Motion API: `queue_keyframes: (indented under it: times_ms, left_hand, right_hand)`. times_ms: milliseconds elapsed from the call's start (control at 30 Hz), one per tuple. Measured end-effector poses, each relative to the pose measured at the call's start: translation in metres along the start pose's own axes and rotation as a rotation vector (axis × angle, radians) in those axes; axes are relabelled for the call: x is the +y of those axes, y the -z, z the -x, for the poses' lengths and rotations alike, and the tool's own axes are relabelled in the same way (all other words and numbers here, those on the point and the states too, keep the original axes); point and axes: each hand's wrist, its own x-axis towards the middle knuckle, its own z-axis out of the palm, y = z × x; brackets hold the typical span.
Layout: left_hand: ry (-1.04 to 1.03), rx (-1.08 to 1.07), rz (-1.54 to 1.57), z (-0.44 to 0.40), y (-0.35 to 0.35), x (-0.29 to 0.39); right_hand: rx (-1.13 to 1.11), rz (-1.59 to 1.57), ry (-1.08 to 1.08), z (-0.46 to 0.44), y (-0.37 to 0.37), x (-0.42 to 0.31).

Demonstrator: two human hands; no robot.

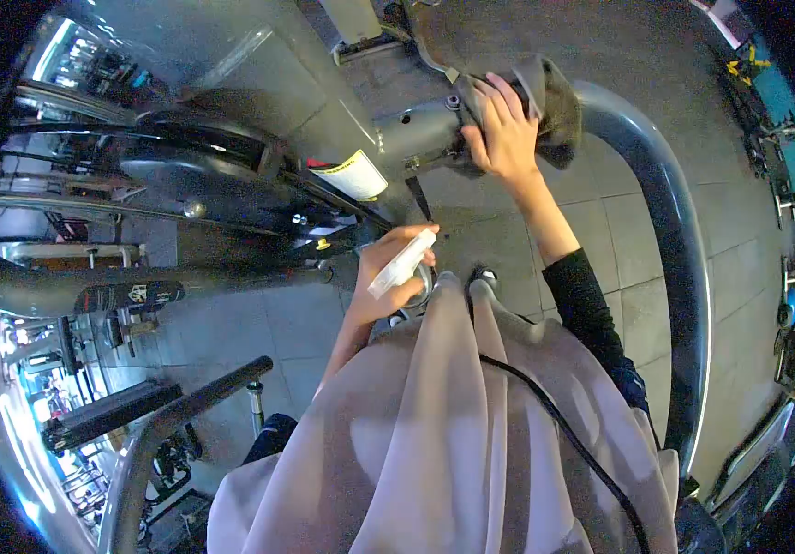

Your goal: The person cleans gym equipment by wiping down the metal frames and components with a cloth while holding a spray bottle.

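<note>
My left hand point(383, 277) is closed around a small white object point(404, 265), perhaps a bottle or a folded cloth; its exact kind is unclear. Higher up and to the right, my right hand point(508, 134) presses on a dark grey cloth point(545, 102) draped over the grey metal frame point(416, 132) of a gym machine. The fingers of that hand are bent over the cloth. Between the hands, a yellow and white warning label point(356, 175) is stuck to the machine.
A thick curved grey tube point(679, 222) arches down the right side. Black-gripped bars point(203, 392) stand at the lower left. Weight equipment point(794, 305) lines the far right. Grey floor tiles point(582, 217) show below, with a black cord point(568, 429) over my clothing.
</note>
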Motion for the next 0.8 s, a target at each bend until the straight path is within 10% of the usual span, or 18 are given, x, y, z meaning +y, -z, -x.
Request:
queue_keyframes:
  times_ms: [333,667,800]
  left_hand:
    - [0.080,0.057,-0.057,-0.003,-0.007,0.017]
    - [0.155,0.050,0.094,0.008,-0.007,0.013]
    - [0.156,0.047,0.078,0.014,-0.004,0.008]
  right_hand:
    - [0.001,0.008,-0.038,-0.020,0.025,0.082]
    - [0.063,0.887,-0.351,0.026,0.085,0.139]
    - [0.110,0.625,-0.255,0.017,0.051,0.127]
